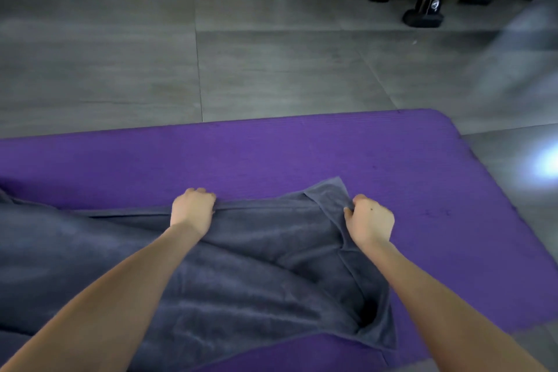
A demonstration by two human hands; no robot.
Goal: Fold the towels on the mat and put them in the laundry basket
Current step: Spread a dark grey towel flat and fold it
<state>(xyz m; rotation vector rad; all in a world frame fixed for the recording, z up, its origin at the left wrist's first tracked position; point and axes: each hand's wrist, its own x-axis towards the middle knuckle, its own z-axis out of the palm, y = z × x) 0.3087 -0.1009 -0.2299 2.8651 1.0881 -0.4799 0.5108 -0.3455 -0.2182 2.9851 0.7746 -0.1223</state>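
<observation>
Grey towel (241, 266) on purple mat (302, 154), left hand (191, 210) and right hand (370, 220) gripping its far edge

The towel (241, 266) under the left hand (193, 208) and right hand (370, 220) is plain slate grey. Beyond them the mat (271, 154) is solid purple, the floor tiles (120, 54) streaked grey, the stand (422, 16) black.

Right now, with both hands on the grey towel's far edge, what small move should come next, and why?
Probably pull the edge taut sideways to flatten it: the left hand and right hand each grip the far hem of the grey towel, but its corner is turned over and the cloth lies rumpled on the purple mat.
</observation>
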